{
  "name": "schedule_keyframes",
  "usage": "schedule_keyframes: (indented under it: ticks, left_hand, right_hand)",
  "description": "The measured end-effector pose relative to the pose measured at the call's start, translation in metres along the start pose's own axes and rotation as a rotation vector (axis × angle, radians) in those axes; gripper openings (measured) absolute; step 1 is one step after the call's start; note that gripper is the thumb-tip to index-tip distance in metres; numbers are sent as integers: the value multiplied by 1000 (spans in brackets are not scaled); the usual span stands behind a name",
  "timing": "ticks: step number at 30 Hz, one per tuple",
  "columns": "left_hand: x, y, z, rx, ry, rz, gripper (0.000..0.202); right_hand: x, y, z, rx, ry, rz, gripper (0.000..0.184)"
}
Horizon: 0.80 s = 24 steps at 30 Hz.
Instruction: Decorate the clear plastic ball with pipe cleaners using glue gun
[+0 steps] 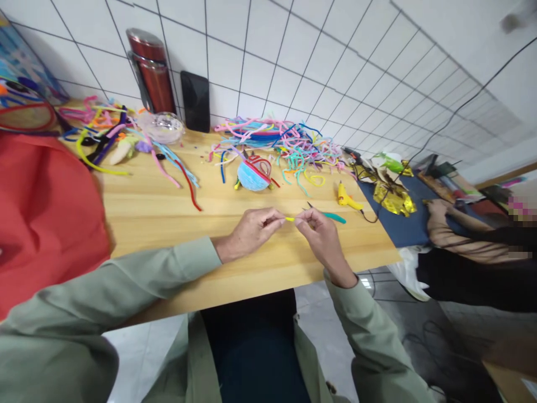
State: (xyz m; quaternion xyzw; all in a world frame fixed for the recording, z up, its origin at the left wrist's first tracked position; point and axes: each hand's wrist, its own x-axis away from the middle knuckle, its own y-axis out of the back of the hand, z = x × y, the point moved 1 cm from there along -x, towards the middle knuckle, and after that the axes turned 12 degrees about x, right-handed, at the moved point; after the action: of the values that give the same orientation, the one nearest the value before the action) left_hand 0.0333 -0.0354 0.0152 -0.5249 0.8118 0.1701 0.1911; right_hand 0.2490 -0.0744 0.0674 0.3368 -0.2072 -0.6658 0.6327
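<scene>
A short piece of yellow pipe cleaner (pixel 290 219) stretches between my two hands over the front of the table. My left hand (pixel 257 230) pinches one end of it, and my right hand (pixel 321 235) pinches the other. Just past my right hand lie pliers with teal handles (pixel 334 217), partly hidden by the fingers. Beyond my hands sits a round light-blue pipe-cleaner piece (pixel 253 174) with a red and pink band. To the right of it is a yellow glue gun (pixel 349 197) with a black cord.
A heap of coloured pipe cleaners (pixel 268 134) lies along the tiled wall, more at the left. A red thermos (pixel 153 73) and a black phone (pixel 195 102) stand behind. Red cloth (pixel 46 218) covers the left side. At right are gold foil (pixel 394 196) and another person's arm (pixel 444 226).
</scene>
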Motion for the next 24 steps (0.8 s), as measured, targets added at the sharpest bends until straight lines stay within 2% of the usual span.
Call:
schedule_keyframes:
  ticks: [4,6,7,8,11,12,13,15,17,18,21,24]
  left_hand:
    - [-1,3,2,-40,-1,114,28]
    - [-2,4,4,-10,24,116,26]
    - [-3,4,5,14,51,94,24]
    - [-3,4,6,44,81,57,22]
    - [-5,5,7,146,161,-82,24]
    - [-6,5,7,179,173,-116,27]
    - [-7,5,6,207,180,-138,29]
    - [-7,4,2,245,180,-148,32]
    - [-6,3,-2,258,171,-127,32]
    - [-6,3,-4,257,170,-111,32]
    - [-6,2,-6,259,185,-75,31]
    - [-6,2,-3,275,218,-72,33]
  right_hand:
    - [-20,11,-4,320,208,53,13]
    - [-28,17,-3,439,303,78,13]
    - [-29,21,-1,487,337,40,14]
    - [-28,23,2,524,364,-46,15]
    - [-12,25,10,519,390,-429,14]
    - [-5,21,11,463,380,-483,12]
    - [0,15,12,381,359,-449,11]
    - [3,-1,11,175,258,-237,17]
    - [-4,-19,8,-41,136,-53,27]
    - [-10,-26,7,-126,87,-6,33]
    - [-31,-37,3,-257,9,0,48]
    - [-43,-36,3,-326,-18,-37,52]
